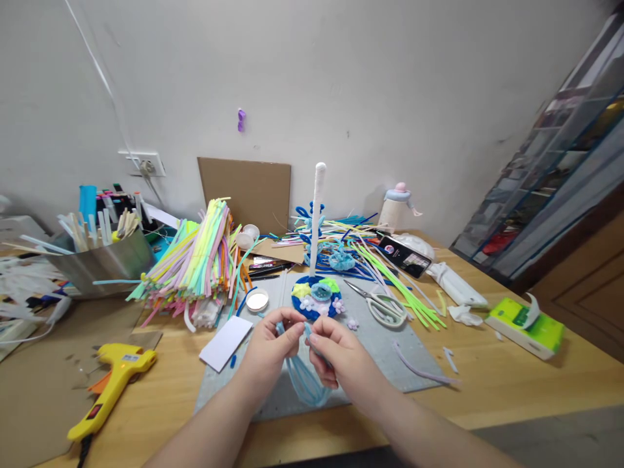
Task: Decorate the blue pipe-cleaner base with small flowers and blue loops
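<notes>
Both hands meet over a grey mat (414, 364), fingertips almost touching. My left hand (273, 341) pinches light blue pipe cleaners (305, 383), which hang down in a bent loop between the hands. Against it, my right hand (336, 348) is closed on the same pale blue strands, its other fingers curled under. Just beyond the fingers sits a dark blue round base (297, 304) with yellow, green and flower pieces. A white fuzzy rod (316, 214) rises upright behind the base's middle. Scissors (380, 307) lie to the right of the base, blades pointing away to the left.
At left lies a yellow glue gun (114, 383). Behind it are a bundle of coloured pipe cleaners (195, 260) and a metal container (104, 263) of sticks. A white card (226, 343) rests beside my left hand. To the right are a phone (404, 255) and a green tissue pack (524, 325).
</notes>
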The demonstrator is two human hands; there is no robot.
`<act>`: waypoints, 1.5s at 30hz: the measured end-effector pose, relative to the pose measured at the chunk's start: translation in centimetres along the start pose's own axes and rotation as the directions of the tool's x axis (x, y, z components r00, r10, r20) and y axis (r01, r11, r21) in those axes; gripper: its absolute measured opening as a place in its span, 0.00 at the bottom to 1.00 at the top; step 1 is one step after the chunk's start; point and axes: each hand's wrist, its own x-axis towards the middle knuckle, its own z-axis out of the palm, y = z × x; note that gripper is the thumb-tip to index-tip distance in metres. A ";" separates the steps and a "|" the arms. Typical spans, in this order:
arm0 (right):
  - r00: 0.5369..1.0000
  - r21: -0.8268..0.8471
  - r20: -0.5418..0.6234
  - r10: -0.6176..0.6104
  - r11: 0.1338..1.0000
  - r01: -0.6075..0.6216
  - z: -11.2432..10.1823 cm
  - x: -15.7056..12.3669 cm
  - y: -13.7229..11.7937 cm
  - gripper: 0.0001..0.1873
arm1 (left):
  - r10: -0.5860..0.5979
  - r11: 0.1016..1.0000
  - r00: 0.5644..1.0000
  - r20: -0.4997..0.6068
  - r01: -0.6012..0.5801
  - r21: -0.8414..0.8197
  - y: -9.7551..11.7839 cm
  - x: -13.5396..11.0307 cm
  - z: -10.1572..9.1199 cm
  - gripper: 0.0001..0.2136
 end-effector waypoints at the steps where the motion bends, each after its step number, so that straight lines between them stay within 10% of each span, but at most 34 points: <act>1: 1.000 0.006 0.002 0.011 1.000 -0.011 0.0 0.0 0.0 0.12 | 0.008 1.000 1.000 -0.001 -0.008 0.008 0.0 0.0 0.0 0.09; 22: 0.993 0.122 0.091 0.074 0.989 -0.085 -0.2 0.2 -0.3 0.15 | 0.011 0.999 0.998 0.058 -0.014 0.052 0.0 -0.1 0.2 0.08; 33: 0.872 0.307 -0.099 -0.479 0.819 0.485 -1.3 -1.8 -2.1 0.08 | -0.048 0.716 0.964 -0.263 -0.150 -0.682 2.9 2.3 -4.9 0.13; 45: 0.966 0.428 -0.090 -0.241 0.867 0.256 -3.0 -2.2 -0.1 0.08 | -0.017 0.664 0.935 -0.354 -0.254 -0.704 4.6 1.8 -7.5 0.22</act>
